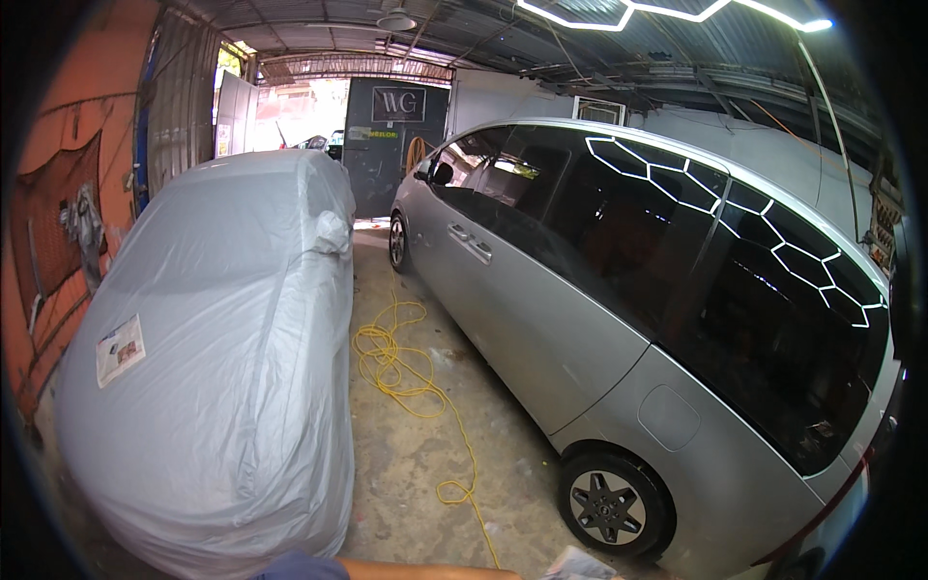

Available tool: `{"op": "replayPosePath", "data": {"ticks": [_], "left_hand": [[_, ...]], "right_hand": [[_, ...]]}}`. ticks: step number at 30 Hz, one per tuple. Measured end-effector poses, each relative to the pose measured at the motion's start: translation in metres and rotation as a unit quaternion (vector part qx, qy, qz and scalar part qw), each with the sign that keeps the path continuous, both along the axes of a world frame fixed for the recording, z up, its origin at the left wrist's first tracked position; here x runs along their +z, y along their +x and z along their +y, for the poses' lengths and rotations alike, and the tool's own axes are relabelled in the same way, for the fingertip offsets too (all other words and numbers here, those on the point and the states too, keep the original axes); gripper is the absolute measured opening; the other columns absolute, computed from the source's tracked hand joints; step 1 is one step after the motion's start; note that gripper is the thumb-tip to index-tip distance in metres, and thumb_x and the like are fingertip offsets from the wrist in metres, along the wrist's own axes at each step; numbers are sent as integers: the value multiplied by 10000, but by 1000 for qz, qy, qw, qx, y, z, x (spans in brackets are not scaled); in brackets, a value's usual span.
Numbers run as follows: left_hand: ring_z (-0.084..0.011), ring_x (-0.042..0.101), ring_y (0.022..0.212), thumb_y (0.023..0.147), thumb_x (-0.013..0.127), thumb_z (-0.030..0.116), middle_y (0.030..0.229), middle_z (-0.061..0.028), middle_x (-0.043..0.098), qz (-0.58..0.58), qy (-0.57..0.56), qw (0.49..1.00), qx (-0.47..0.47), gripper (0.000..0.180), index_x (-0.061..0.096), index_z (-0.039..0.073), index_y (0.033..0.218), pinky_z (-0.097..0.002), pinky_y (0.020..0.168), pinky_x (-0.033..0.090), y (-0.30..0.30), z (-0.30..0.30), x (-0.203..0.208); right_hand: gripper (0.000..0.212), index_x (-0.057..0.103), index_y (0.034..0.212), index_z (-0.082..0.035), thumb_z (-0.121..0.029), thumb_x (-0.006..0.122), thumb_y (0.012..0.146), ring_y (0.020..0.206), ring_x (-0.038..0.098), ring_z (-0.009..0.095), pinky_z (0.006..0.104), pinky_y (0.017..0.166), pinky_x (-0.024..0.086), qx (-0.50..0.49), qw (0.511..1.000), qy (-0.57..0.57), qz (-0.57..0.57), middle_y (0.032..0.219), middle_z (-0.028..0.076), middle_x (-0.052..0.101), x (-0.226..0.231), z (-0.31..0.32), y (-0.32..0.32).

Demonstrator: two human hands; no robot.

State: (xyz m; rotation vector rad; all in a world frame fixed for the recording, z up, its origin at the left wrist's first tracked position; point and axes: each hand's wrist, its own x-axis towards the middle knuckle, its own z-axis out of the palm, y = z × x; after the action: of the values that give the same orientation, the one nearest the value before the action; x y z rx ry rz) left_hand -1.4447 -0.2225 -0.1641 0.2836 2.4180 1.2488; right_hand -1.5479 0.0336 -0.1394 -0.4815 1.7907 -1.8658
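A: Where are the wearer's hands?

B: Lower edge: a bare forearm [425, 571] emerging from a blue sleeve [295, 566], directed rightward. Both the left hand and the right hand lie out of sight; from where I stand, I cannot tell whether either is spread, closed or holding anything.

A: And the pale sheet [577, 565]?

B: Lower edge, right of centre, just beyond the forearm's visible end and partly cut off; whether it is gripped, I cannot tell. Near it, the rear wheel [606, 507] of the silver van [570, 338].

A: The remainder of the garage?

B: Left, a covered car [213, 290] bearing a printed paper [120, 350]. Between the vehicles, a tangled yellow cord [387, 362] on the floor [406, 493].
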Motion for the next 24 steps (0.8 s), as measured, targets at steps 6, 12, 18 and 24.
{"op": "replayPosePath", "data": {"ticks": [6, 12, 18, 24], "left_hand": [[-168, 648, 646, 887, 694, 425, 688, -122, 687, 45, 76, 994, 57, 413, 736, 23, 806, -368, 602, 509, 9, -22, 19], [-130, 626, 981, 978, 647, 314, 1086, -40, 718, -34, 128, 990, 55, 336, 692, 37, 1163, -284, 894, 483, -13, -56, 8], [-106, 630, 1023, 1017, 566, 313, 1145, -22, 714, 42, 342, 918, 198, 347, 671, 91, 1263, -266, 932, 473, -16, -59, 4], [-250, 626, 1137, 1029, 525, 238, 1278, -84, 656, 108, 21, 988, 110, 393, 552, 155, 1412, -301, 955, 490, -22, -39, 7]], "right_hand": [[155, 680, 924, -21, -175, 693, 915, 705, 499, 67, 248, 628, 415, 95, 986, 139, 19, 781, -59, 587, 48, -17, 19], [178, 683, 910, -10, -188, 691, 916, 680, 486, 66, 255, 601, 401, 90, 985, 149, 0, 759, -64, 582, 52, -24, 24], [168, 684, 903, -23, -191, 701, 909, 692, 492, 74, 253, 623, 406, 28, 991, 131, 14, 755, -67, 576, 47, -21, 28], [294, 638, 1111, 31, -175, 669, 903, 972, 639, 209, 353, 914, 495, -126, 991, -44, 5, 1075, 119, 676, -5, -7, -3]]}}
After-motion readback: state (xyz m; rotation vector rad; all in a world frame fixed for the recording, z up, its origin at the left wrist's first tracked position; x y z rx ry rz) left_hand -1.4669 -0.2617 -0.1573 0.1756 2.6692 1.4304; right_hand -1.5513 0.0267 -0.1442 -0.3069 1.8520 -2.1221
